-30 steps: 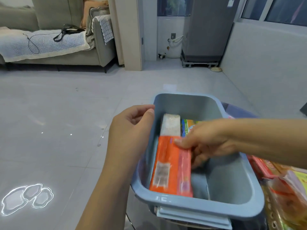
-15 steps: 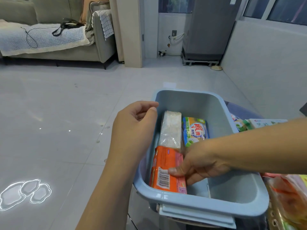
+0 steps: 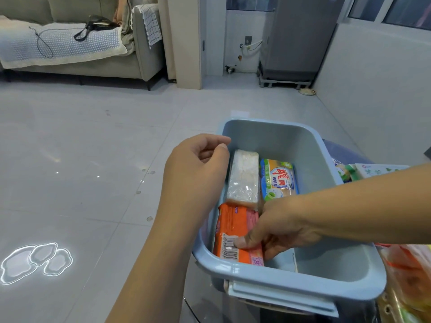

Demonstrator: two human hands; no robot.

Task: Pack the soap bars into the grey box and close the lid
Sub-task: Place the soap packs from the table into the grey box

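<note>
The grey box [image 3: 289, 279] stands open in front of me. Inside it a clear-wrapped pale soap bar [image 3: 243, 177] and a green-and-blue wrapped soap bar [image 3: 277, 178] lie side by side at the far end. An orange soap pack [image 3: 233, 231] lies on the box floor at the near left. My right hand [image 3: 279, 227] reaches into the box and pinches this pack, thumb on its barcode. My left hand [image 3: 196, 169] rests against the box's left rim with loosely curled fingers.
More wrapped soap packs [image 3: 363, 171] lie to the right of the box, and an orange plastic bag [image 3: 405, 273] sits at the near right. A latch flap [image 3: 279, 297] hangs on the box's near side. A sofa [image 3: 77, 50] stands far left on the tiled floor.
My right hand has lowered the orange pack from upright above the box down onto the box floor at the near left. My left hand stayed at the rim.
</note>
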